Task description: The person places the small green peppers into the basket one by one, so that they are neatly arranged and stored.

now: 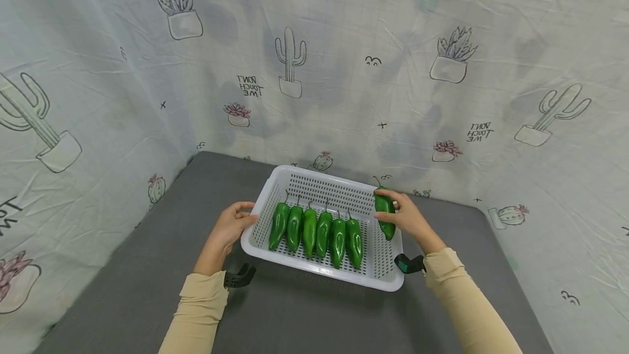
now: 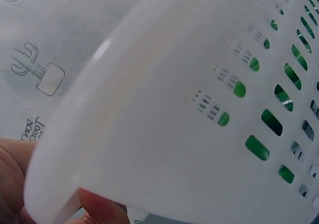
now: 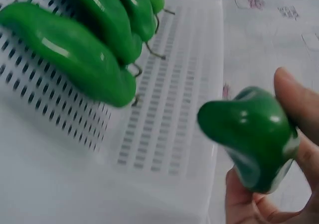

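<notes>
A white perforated plastic basket (image 1: 314, 269) sits tilted in the head view, with several green peppers (image 1: 323, 232) lying side by side in it, stems toward the far wall. At its left end my left hand (image 1: 230, 228) grips the rim; the left wrist view shows a fingertip (image 2: 102, 207) under the edge of the basket wall (image 2: 149, 154). Over the basket's right end, my right hand (image 1: 407, 216) pinches one green pepper (image 1: 385, 206) between thumb and fingers. In the right wrist view this pepper (image 3: 254, 134) appears end-on, apart from the row.
A grey table (image 1: 304, 321) lies beneath the basket. Pale fabric printed with cacti and potted plants (image 1: 339, 81) hangs behind it and along both sides. Dark wrist-camera mounts (image 1: 239, 276) sit at both wrists, the right one close to the basket's front right corner.
</notes>
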`<action>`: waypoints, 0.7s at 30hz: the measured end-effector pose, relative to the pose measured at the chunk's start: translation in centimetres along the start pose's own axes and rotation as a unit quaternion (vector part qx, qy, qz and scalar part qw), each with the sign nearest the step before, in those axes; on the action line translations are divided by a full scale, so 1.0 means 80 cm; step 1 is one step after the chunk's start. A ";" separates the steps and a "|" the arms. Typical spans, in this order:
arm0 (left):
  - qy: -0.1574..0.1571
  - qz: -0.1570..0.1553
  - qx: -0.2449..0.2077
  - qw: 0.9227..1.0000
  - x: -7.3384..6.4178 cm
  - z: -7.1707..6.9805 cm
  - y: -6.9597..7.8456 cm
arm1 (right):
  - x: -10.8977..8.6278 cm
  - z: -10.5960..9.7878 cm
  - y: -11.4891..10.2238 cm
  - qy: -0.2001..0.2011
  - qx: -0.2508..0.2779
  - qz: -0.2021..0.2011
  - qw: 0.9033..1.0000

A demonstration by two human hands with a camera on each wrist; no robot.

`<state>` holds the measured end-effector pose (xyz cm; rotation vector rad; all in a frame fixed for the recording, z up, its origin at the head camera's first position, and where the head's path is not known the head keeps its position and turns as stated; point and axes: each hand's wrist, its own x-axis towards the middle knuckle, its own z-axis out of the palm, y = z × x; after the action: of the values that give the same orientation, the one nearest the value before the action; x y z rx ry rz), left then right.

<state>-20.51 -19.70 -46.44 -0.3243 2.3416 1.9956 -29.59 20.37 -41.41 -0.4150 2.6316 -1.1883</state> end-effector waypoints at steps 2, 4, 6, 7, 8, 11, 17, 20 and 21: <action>0.002 0.000 -0.002 1.000 0.000 0.000 0.000 | 0.003 0.006 -0.005 -0.005 -0.017 0.003 1.000; 0.001 0.004 -0.003 1.000 -0.001 -0.001 0.001 | 0.007 0.011 -0.010 -0.017 -0.026 -0.001 1.000; 0.000 0.007 -0.003 1.000 -0.001 -0.001 0.001 | 0.009 0.016 -0.014 -0.027 -0.034 -0.007 0.999; 0.000 0.007 -0.004 1.000 -0.001 -0.001 0.001 | 0.009 0.019 -0.016 -0.032 -0.035 -0.005 0.999; 0.001 0.007 -0.004 1.000 -0.001 -0.001 0.001 | 0.010 0.022 -0.017 -0.036 -0.035 -0.005 0.999; 0.002 0.006 -0.001 1.000 -0.001 -0.001 0.001 | 0.011 0.030 -0.018 -0.049 -0.041 0.003 0.998; 0.001 0.000 -0.002 1.000 -0.001 0.000 0.001 | 0.011 0.045 -0.016 -0.049 -0.080 0.014 0.995; 0.000 -0.003 -0.001 1.000 -0.001 0.000 0.000 | 0.012 0.050 -0.017 -0.055 -0.103 0.014 0.993; 0.000 -0.003 0.000 1.000 0.000 0.000 0.000 | 0.012 0.051 -0.017 -0.056 -0.111 0.016 0.992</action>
<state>-20.48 -19.72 -46.40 -0.3304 2.3380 1.9919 -28.98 16.32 -43.12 -0.4626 2.6691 -0.8387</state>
